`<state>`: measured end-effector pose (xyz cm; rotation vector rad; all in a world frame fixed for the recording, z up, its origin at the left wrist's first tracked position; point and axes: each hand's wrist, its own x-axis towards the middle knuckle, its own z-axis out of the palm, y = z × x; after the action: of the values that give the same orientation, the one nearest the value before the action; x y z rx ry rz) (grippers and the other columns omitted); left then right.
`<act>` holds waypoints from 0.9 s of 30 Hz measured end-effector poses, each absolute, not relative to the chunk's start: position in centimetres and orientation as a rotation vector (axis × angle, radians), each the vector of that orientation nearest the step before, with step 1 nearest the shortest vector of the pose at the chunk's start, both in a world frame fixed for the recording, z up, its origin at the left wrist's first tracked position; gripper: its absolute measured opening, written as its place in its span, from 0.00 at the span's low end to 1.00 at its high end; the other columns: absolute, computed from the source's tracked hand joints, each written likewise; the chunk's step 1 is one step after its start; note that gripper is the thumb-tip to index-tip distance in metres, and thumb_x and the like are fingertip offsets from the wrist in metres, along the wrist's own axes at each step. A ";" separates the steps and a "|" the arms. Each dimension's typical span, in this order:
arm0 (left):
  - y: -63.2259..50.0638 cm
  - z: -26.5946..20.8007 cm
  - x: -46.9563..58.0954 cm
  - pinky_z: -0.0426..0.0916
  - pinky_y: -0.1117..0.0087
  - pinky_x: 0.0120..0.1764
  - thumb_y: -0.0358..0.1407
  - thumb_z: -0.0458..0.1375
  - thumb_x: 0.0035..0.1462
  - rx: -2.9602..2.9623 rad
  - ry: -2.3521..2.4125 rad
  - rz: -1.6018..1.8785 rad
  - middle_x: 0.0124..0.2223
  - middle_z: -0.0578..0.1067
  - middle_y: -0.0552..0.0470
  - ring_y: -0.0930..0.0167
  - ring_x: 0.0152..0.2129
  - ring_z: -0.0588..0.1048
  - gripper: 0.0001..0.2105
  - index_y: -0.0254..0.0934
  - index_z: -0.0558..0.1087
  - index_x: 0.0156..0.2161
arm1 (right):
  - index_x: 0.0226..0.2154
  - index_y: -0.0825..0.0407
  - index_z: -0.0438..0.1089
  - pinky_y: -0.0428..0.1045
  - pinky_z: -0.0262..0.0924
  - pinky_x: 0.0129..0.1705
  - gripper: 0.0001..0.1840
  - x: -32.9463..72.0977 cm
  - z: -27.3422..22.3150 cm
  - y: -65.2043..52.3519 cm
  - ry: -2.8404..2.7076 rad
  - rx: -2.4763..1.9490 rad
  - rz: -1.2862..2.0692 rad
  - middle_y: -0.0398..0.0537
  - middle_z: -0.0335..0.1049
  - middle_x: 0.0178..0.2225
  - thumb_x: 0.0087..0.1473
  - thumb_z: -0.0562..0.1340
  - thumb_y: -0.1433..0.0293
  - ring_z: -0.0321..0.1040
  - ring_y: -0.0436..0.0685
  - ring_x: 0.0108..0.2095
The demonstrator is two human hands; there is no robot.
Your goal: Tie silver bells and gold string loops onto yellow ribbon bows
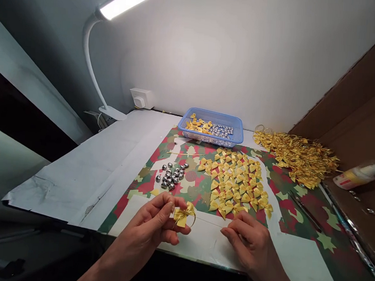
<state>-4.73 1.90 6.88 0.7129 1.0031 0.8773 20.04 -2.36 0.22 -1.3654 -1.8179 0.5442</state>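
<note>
At the back of the white-covered table (pixel 67 173), against the wall, a blue basket (pixel 209 139), with loose yellow bows on its left and silver balls on its right. At far right, brown cardboard (pixel 354 121) with a slanting bottle (pixel 358 176) beside it. Across the camouflage sheet (pixel 201 195), a cluster of silver balls (pixel 172 176), a broad spread of yellow bows (pixel 236 181), a heap of gold-corded bows (pixel 297 160) and a slim dark tool (pixel 306 213). Clamped at left, a lit lamp (pixel 132 3). Over the white strip by the near edge, pinched in the left hand (pixel 157 223), a yellow bow (pixel 180 218), partly hidden by fingers; tail pointing down, gold loop (pixel 194 220) curving out rightward. Running sideways from there, sloping slightly down, a thin strand (pixel 209 222), its end pinched between thumb and fingertips of the right hand (pixel 248 241).
</note>
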 end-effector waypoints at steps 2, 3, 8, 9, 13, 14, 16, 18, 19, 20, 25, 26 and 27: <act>2.1 6.6 -4.7 0.72 0.81 0.27 0.46 0.73 0.53 0.738 0.963 0.872 0.35 0.74 0.56 0.77 0.23 0.77 0.17 0.36 0.74 0.31 | 0.22 0.52 0.65 0.44 0.57 0.28 0.23 20.0 0.4 -2.1 -1.805 -1.369 0.521 0.42 0.60 0.24 0.69 0.58 0.64 0.63 0.48 0.25; 2.2 6.5 -4.6 0.72 0.80 0.27 0.46 0.73 0.53 0.753 0.959 0.877 0.33 0.73 0.56 0.78 0.23 0.76 0.19 0.35 0.72 0.30 | 0.22 0.52 0.64 0.44 0.56 0.27 0.23 19.9 0.5 -2.0 -1.802 -1.368 0.516 0.42 0.60 0.24 0.69 0.58 0.64 0.63 0.48 0.25; 2.3 6.1 -3.7 0.67 0.79 0.24 0.52 0.70 0.54 0.854 1.052 0.935 0.28 0.70 0.58 0.78 0.20 0.72 0.22 0.36 0.69 0.31 | 0.25 0.52 0.68 0.43 0.58 0.27 0.20 19.8 1.8 -2.7 -1.823 -1.334 0.450 0.42 0.61 0.24 0.69 0.59 0.67 0.64 0.47 0.25; 2.3 6.0 -3.5 0.66 0.79 0.23 0.51 0.71 0.54 0.885 1.086 0.937 0.26 0.69 0.59 0.77 0.20 0.73 0.22 0.37 0.69 0.32 | 0.26 0.52 0.69 0.43 0.58 0.27 0.18 19.8 2.0 -2.9 -1.844 -1.320 0.431 0.42 0.61 0.25 0.69 0.59 0.68 0.64 0.47 0.26; 2.4 5.8 -3.2 0.65 0.79 0.23 0.41 0.74 0.51 1.008 1.203 0.918 0.24 0.68 0.63 0.78 0.18 0.72 0.18 0.38 0.69 0.37 | 0.27 0.52 0.69 0.42 0.59 0.27 0.16 19.8 2.8 -3.3 -1.862 -1.267 0.328 0.42 0.60 0.26 0.68 0.59 0.70 0.64 0.47 0.25; 2.3 5.9 -3.2 0.65 0.79 0.23 0.39 0.73 0.51 1.031 1.218 0.912 0.24 0.67 0.63 0.78 0.18 0.71 0.17 0.38 0.69 0.37 | 0.27 0.52 0.69 0.42 0.59 0.27 0.16 19.7 3.0 -3.3 -1.859 -1.264 0.296 0.42 0.60 0.26 0.68 0.59 0.70 0.64 0.47 0.25; 2.2 6.0 -3.3 0.66 0.79 0.23 0.39 0.71 0.53 1.071 1.238 0.899 0.25 0.65 0.64 0.79 0.18 0.71 0.15 0.38 0.70 0.39 | 0.27 0.52 0.68 0.42 0.60 0.27 0.16 19.7 3.1 -3.3 -1.894 -1.260 0.258 0.43 0.60 0.26 0.68 0.59 0.70 0.64 0.47 0.24; 2.0 6.1 -3.5 0.66 0.79 0.23 0.39 0.68 0.57 1.123 1.251 0.890 0.27 0.65 0.64 0.78 0.19 0.71 0.13 0.40 0.70 0.42 | 0.27 0.53 0.68 0.42 0.60 0.26 0.15 19.6 3.2 -3.3 -1.945 -1.252 0.245 0.43 0.60 0.26 0.68 0.59 0.70 0.64 0.47 0.24; 1.9 6.1 -3.7 0.67 0.78 0.23 0.40 0.67 0.59 1.154 1.253 0.888 0.28 0.65 0.63 0.78 0.19 0.72 0.13 0.41 0.69 0.44 | 0.27 0.52 0.67 0.42 0.60 0.26 0.15 19.5 3.3 -3.3 -1.959 -1.244 0.242 0.43 0.60 0.26 0.68 0.59 0.71 0.64 0.47 0.24; 1.8 6.2 -3.8 0.67 0.78 0.22 0.40 0.66 0.60 1.186 1.255 0.889 0.30 0.66 0.62 0.78 0.20 0.72 0.14 0.42 0.68 0.47 | 0.28 0.52 0.66 0.42 0.59 0.26 0.15 19.3 3.2 -3.4 -1.962 -1.235 0.238 0.43 0.59 0.26 0.68 0.59 0.71 0.63 0.47 0.24; 1.8 6.4 -4.5 0.71 0.76 0.25 0.44 0.65 0.62 1.241 1.207 0.876 0.65 0.70 0.46 0.81 0.20 0.72 0.31 0.53 0.57 0.66 | 0.31 0.51 0.63 0.43 0.56 0.28 0.12 18.5 2.9 -3.6 -1.906 -1.164 0.183 0.43 0.58 0.29 0.69 0.57 0.75 0.59 0.47 0.25; 1.9 6.4 -4.7 0.71 0.75 0.26 0.45 0.65 0.62 1.225 1.196 0.847 0.67 0.69 0.42 0.79 0.22 0.74 0.35 0.53 0.55 0.69 | 0.31 0.51 0.63 0.43 0.55 0.27 0.12 18.4 2.9 -3.6 -1.896 -1.152 0.164 0.42 0.57 0.29 0.69 0.57 0.75 0.57 0.47 0.24; 2.0 6.4 -4.8 0.72 0.74 0.27 0.46 0.65 0.62 1.210 1.189 0.810 0.64 0.72 0.40 0.77 0.23 0.75 0.37 0.51 0.54 0.71 | 0.30 0.51 0.62 0.43 0.54 0.27 0.13 18.3 3.0 -3.5 -1.888 -1.146 0.143 0.42 0.56 0.28 0.69 0.57 0.74 0.56 0.47 0.24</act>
<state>-4.81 1.97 6.41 1.2099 1.1888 0.8102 18.33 -3.55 2.95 -1.1455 -1.8882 0.1432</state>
